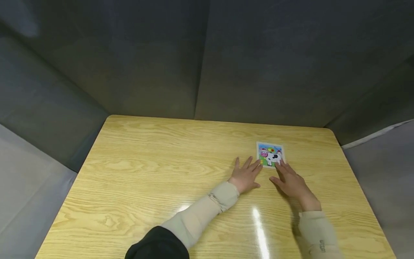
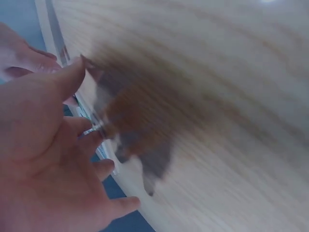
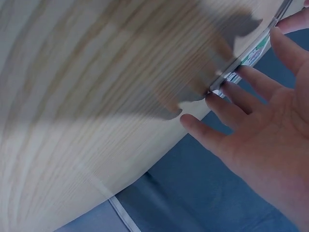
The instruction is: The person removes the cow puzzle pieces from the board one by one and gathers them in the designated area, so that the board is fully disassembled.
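Observation:
A small square picture board [image 1: 270, 155] lies flat on the table, showing a cartoon cow on a blue and green ground inside a pale border. My left hand [image 1: 244, 177] is spread out at its lower left, the fingertips right at the board's near left corner. From the lower right my right hand [image 1: 292, 184] reaches over, its fingertips overlapping the board's near right corner. In the right wrist view, the board's thin edge [image 3: 253, 54] shows beside the fairly straight fingers of the right hand [image 3: 270, 140]. The left wrist view shows the left hand [image 2: 53, 150] with fingers extended, partly hiding the board.
The light wood-grain table [image 1: 145, 162] extends widely to the left of the hands. Dark grey fabric panels [image 1: 155, 64] stand along its back and sides. A bright light reflection [image 1: 260, 230] lies on the tabletop between the forearms.

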A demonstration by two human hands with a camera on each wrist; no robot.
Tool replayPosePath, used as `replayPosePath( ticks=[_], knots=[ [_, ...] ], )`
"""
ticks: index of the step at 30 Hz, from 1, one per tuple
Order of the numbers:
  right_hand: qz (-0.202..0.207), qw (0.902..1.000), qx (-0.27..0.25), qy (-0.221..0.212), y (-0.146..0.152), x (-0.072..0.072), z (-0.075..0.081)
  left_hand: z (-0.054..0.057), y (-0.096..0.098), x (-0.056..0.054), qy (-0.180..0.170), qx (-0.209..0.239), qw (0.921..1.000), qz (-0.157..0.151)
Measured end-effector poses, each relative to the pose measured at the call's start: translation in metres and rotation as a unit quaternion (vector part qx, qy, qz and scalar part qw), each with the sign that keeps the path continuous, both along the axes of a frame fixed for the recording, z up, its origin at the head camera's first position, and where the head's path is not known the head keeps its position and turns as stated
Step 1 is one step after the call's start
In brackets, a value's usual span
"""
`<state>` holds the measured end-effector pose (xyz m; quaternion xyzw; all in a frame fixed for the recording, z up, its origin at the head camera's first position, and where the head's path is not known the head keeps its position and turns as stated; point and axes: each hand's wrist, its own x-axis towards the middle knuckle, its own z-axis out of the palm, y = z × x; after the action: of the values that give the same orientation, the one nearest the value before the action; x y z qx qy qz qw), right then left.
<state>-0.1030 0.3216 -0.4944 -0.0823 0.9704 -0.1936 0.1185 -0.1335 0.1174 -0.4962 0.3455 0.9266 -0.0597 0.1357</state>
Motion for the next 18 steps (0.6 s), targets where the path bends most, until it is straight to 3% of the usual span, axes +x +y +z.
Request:
replayPosePath(
  ticks=[12, 18],
  knots=[
    [-0.005, 0.9999, -0.013, -0.002, -0.021, 0.013, 0.004, -0.007, -0.016, 0.019, -0.009, 0.030, 0.9991, 0.029],
    [-0.004, 1.0000, -0.009, 0.001, -0.033, 0.021, 0.005, -0.006, -0.026, 0.027, -0.015, 0.041, 0.9982, 0.040]
  ],
)
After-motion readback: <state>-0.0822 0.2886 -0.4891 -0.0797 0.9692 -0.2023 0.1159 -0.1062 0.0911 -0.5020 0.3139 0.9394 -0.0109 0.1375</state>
